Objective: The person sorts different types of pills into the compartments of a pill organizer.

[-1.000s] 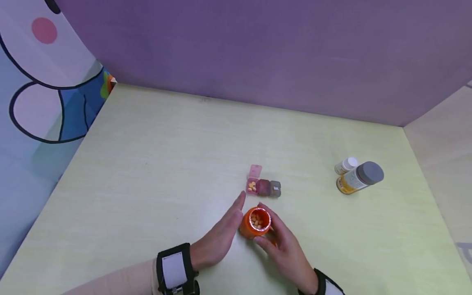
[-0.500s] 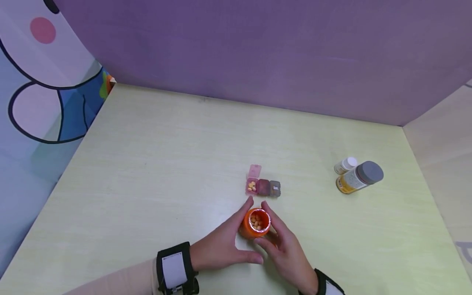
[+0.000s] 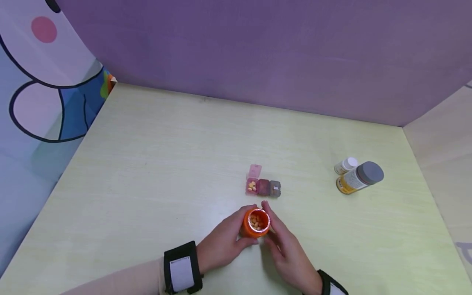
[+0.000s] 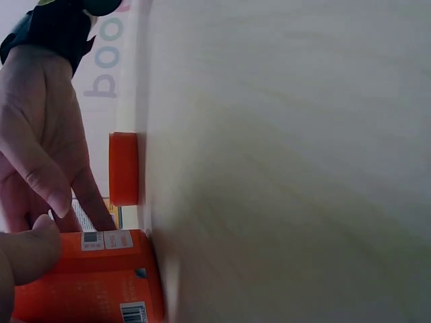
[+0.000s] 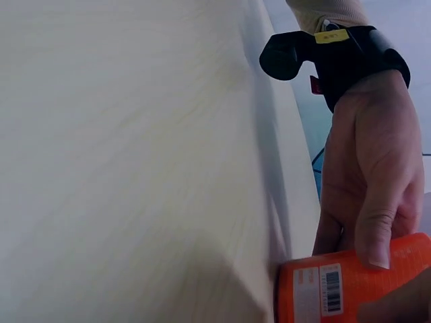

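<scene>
An open orange pill bottle (image 3: 250, 230) with pale tablets in it stands upright on the table. My left hand (image 3: 225, 237) grips it from the left, with fingers behind and thumb in front, as the right wrist view also shows. To its right is my right hand (image 3: 289, 256), its fingers fairly straight alongside the bottle; whether they touch it I cannot tell. An orange cap (image 4: 123, 168) rests on the table near the right hand in the left wrist view. Just beyond the bottle lies a small pill organizer (image 3: 263, 187), its pink lid (image 3: 255, 171) raised over a compartment of tablets.
Toward the right of the table (image 3: 177, 164), a small white bottle (image 3: 346, 165) stands beside a larger bottle with a grey cap (image 3: 359, 177). A purple panel (image 3: 258, 57) rises along the back edge. Patterned and pale panels bound the left and right sides.
My left hand has gone from a flat palm beside the bottle to a grip around it. The right hand has loosened from the bottle, its thumb drawing back. The organizer has not moved.
</scene>
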`<state>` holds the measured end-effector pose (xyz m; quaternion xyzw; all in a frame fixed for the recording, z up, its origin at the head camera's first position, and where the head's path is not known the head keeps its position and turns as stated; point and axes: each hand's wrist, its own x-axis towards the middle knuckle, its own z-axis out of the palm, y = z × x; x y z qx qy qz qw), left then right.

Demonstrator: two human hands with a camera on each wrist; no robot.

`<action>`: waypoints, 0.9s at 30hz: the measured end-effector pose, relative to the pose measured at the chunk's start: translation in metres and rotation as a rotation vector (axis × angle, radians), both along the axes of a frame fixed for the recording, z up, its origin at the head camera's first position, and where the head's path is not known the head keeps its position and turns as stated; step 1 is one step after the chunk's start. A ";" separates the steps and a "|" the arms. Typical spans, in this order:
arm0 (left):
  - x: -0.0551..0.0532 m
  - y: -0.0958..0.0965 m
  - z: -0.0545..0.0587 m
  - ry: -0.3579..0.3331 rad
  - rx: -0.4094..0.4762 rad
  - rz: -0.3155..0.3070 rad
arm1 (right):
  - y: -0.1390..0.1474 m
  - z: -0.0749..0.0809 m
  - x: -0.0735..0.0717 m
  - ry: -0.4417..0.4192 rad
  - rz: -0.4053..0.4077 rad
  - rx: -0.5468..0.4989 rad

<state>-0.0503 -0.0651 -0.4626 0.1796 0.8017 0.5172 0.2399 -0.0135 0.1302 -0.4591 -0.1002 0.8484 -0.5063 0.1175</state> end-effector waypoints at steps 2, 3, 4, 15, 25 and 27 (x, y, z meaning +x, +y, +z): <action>0.000 0.000 0.000 0.009 -0.011 -0.006 | 0.002 0.001 0.000 -0.016 -0.007 0.027; -0.001 0.000 0.000 0.016 -0.019 -0.010 | 0.003 0.002 0.001 -0.028 -0.011 0.038; -0.001 0.000 0.000 0.020 -0.024 -0.013 | 0.005 0.002 0.001 -0.053 -0.021 0.046; -0.002 0.000 0.001 0.035 -0.046 -0.027 | 0.058 0.000 0.001 0.125 0.010 0.372; -0.003 0.000 0.004 0.004 -0.053 -0.026 | 0.070 -0.015 0.000 0.074 0.100 0.445; -0.003 0.000 0.004 0.000 -0.054 -0.028 | 0.069 -0.016 0.000 0.076 0.095 0.441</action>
